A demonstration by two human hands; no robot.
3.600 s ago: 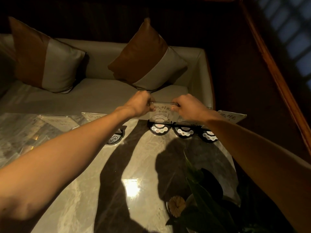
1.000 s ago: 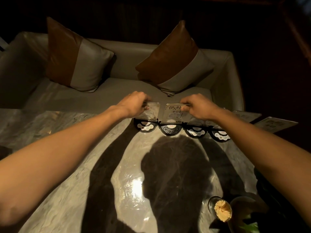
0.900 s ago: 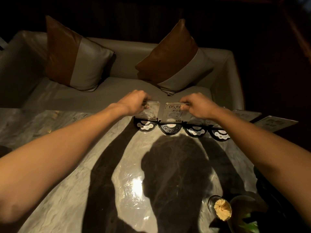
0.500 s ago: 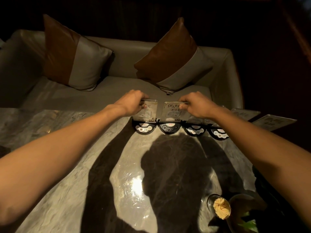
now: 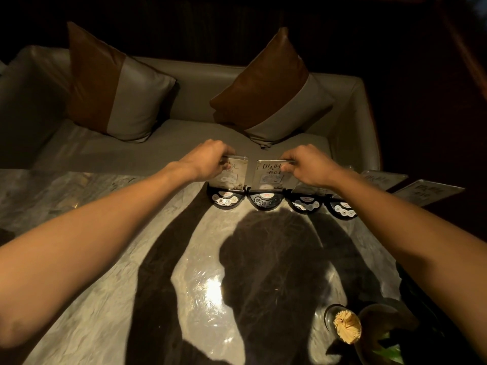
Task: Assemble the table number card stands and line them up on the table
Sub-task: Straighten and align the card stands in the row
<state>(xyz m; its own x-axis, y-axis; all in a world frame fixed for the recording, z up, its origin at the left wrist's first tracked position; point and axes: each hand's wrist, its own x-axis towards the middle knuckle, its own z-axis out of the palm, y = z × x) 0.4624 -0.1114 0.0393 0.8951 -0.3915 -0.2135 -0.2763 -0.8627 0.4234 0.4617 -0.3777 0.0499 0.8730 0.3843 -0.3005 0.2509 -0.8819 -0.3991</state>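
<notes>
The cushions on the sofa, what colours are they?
Both cushions are two-tone: brown and pale grey, seen in the head view.

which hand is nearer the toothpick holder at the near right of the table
Right. The right hand grips a card at the table's far edge, on the same side as the toothpick holder; the left hand holds the neighbouring card, farther across from it.

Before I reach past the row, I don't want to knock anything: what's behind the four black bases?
Behind the black bases, two clear cards stand upright, the left hand holding one, the right hand the other. The right forearm covers what's behind the other two.
</notes>
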